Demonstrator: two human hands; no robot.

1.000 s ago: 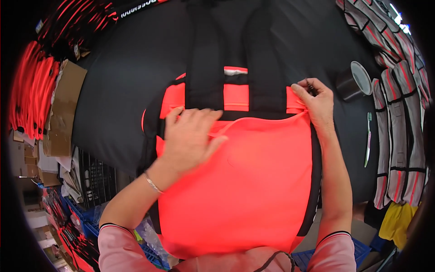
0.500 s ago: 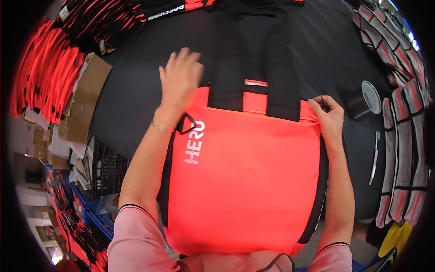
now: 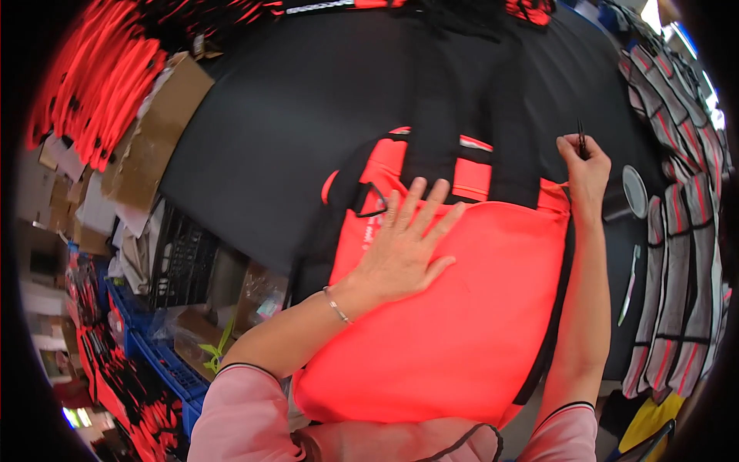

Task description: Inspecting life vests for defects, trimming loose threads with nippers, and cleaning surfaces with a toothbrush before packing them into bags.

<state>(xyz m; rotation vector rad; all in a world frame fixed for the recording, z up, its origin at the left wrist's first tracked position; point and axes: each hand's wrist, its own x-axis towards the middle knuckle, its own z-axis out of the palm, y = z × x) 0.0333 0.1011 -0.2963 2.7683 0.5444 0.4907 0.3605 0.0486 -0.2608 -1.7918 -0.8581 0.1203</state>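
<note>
A bright coral-red backpack (image 3: 454,323) with black sides lies on the black-covered table, its two black straps (image 3: 431,100) stretched away from me. My left hand (image 3: 408,246) rests flat on its upper left part, fingers spread, covering most of the white print. Close to the fingertips is a small black triangular ring (image 3: 373,202). Beyond the bag's upper right corner, my right hand (image 3: 586,165) is closed around small dark thread snips (image 3: 582,138), pointed tips away from me. The wrist is beside the corner's red fold (image 3: 553,197).
A dark cup (image 3: 620,202) and a toothbrush (image 3: 629,285) lie right of my right arm. Grey striped straps (image 3: 677,285) are piled at the right edge. To the left are a cardboard box (image 3: 158,142), stacked red pieces (image 3: 100,85), a black crate (image 3: 181,254) and blue crates (image 3: 158,362).
My left hand has come down from above the bag's upper left corner onto its front. The right hand has moved off the upper right corner, away from me. The bag's left side has shifted.
</note>
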